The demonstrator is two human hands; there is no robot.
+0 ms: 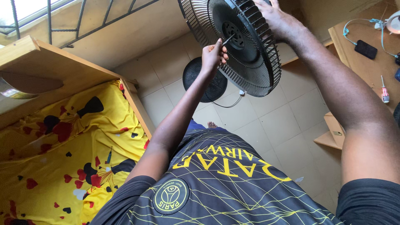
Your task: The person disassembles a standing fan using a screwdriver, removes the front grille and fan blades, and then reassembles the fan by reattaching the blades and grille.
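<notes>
A black fan grille (pixel 254 62) with a round motor hub stands upright in front of me. My left hand (pixel 213 56) is closed around a thin screwdriver (pixel 227 40), and the tip rests against the hub at the grille's middle. My right hand (pixel 277 18) grips the top rim of the grille from behind. The fan's round black base (pixel 202 83) sits on the tiled floor just below my left hand.
A bed with a yellow sheet patterned with red and black hearts (pixel 62 158) and a wooden frame (pixel 137 108) fills the left. A wooden desk (pixel 366 66) at the right holds a dark phone (pixel 366 49), a cable and a small screwdriver (pixel 384 89).
</notes>
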